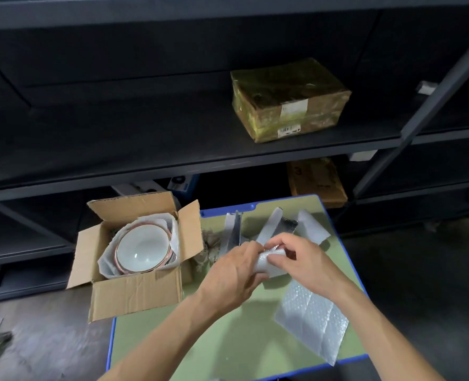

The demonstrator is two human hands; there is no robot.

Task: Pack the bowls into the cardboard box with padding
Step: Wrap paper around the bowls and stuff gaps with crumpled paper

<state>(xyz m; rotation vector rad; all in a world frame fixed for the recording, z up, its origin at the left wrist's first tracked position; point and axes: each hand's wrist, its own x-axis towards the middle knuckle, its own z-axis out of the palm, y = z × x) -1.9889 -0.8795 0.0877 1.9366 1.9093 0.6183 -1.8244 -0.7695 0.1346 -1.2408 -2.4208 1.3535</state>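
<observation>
bowls (142, 248): white, copper-rimmed, nested in white padding (173, 232) inside open cardboard box (134, 296), just left of left hand (236, 273) | left hand, right hand (306, 261): both pinch rolled bubble wrap (269, 262) between them

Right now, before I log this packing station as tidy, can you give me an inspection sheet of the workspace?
Surface: green mat, blue-edged.
Job's things: bowls nested in white wrap inside the open cardboard box at the mat's left edge; bubble wrap sheet flat on the mat.
Clutter: foam strips and scraps at the far edge.
Grippers: left hand and right hand both hold a bubble wrap roll.
Cables: nothing seen.
Surroundings: dark shelving with a taped parcel.
</observation>
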